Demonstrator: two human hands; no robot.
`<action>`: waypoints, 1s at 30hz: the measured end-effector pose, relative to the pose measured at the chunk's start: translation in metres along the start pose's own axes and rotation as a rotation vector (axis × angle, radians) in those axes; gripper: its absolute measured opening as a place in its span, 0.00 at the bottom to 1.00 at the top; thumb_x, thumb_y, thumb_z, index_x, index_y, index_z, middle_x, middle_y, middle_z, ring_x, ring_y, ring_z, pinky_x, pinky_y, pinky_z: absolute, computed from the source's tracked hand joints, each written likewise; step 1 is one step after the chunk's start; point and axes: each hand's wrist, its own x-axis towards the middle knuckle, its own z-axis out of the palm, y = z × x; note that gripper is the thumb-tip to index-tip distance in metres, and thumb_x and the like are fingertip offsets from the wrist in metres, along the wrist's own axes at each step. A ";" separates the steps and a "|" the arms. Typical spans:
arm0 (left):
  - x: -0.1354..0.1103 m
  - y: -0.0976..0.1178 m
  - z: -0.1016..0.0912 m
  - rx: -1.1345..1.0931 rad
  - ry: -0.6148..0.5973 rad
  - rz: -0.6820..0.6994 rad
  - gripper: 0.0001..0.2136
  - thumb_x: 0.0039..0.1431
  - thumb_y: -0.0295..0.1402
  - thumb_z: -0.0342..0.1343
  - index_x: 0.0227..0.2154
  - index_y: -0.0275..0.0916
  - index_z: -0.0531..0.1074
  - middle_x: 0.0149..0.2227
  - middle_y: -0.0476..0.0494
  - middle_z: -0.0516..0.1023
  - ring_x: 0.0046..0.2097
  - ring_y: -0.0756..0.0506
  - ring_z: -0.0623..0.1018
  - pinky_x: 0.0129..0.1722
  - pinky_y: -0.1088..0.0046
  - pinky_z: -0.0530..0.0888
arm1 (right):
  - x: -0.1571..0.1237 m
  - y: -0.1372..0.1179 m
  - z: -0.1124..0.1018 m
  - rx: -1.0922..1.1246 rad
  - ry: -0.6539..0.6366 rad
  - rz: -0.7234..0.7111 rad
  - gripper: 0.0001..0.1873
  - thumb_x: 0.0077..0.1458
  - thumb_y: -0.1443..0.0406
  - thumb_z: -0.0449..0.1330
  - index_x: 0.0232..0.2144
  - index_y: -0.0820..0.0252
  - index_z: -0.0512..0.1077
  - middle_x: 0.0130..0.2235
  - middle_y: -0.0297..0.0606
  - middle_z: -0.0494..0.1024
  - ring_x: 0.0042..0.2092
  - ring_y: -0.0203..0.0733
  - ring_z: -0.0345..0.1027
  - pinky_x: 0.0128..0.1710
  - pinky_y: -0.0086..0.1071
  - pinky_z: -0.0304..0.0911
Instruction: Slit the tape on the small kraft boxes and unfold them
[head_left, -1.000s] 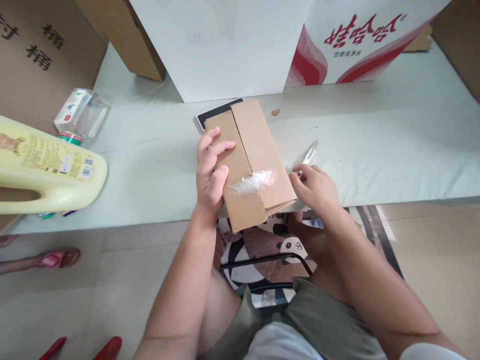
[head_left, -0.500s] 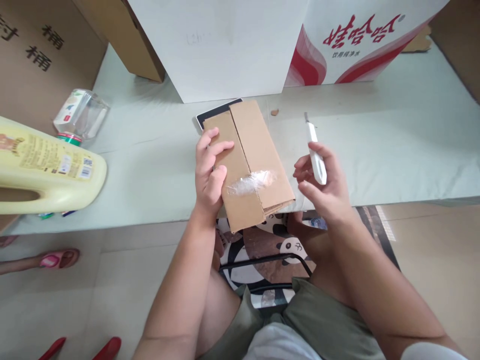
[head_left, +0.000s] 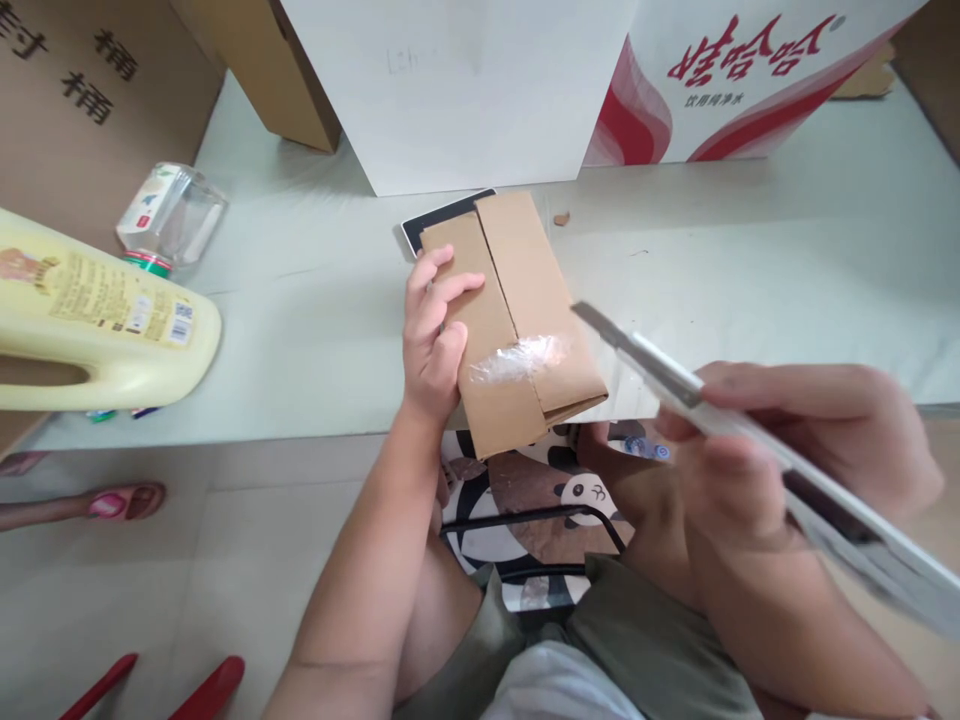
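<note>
Steadying the box [head_left: 534, 285] over the table's near edge [head_left: 300, 428], left hand [head_left: 433, 350] hugs it; right hand [head_left: 825, 405] pinches the knife [head_left: 829, 502], so imo aim clear of the left.

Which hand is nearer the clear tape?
Left. The left hand rests on the cardboard box, beside the tape; the right hand, gripping the white knife, is farther off, right of the box.

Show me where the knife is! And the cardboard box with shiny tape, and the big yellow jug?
Knife [head_left: 831, 504]: head view, on the dark part of its handle.
Taped cardboard box [head_left: 534, 298]: head view, on its right-hand flap.
Big yellow jug [head_left: 105, 308]: head view, on its printed side.
</note>
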 end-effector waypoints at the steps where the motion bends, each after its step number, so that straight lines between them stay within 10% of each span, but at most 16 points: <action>1: 0.000 0.001 0.001 0.001 0.002 -0.001 0.25 0.64 0.60 0.49 0.46 0.48 0.78 0.65 0.43 0.68 0.74 0.30 0.58 0.73 0.47 0.57 | -0.001 -0.003 0.000 -0.022 -0.005 -0.043 0.09 0.63 0.52 0.60 0.35 0.47 0.71 0.24 0.32 0.73 0.20 0.39 0.65 0.17 0.36 0.55; 15: -0.005 0.006 0.006 0.026 0.001 -0.001 0.23 0.66 0.58 0.48 0.47 0.48 0.78 0.66 0.44 0.68 0.74 0.32 0.59 0.75 0.49 0.54 | 0.001 -0.020 0.017 -0.163 -0.295 -0.231 0.11 0.56 0.74 0.59 0.33 0.51 0.67 0.23 0.27 0.69 0.23 0.33 0.59 0.23 0.32 0.56; 30: -0.002 -0.016 0.002 0.153 -0.015 0.240 0.25 0.70 0.56 0.43 0.50 0.47 0.77 0.64 0.40 0.69 0.70 0.33 0.65 0.73 0.48 0.59 | 0.003 -0.006 0.037 -0.150 -0.169 -0.381 0.11 0.53 0.77 0.57 0.28 0.55 0.65 0.19 0.25 0.67 0.20 0.30 0.58 0.20 0.28 0.56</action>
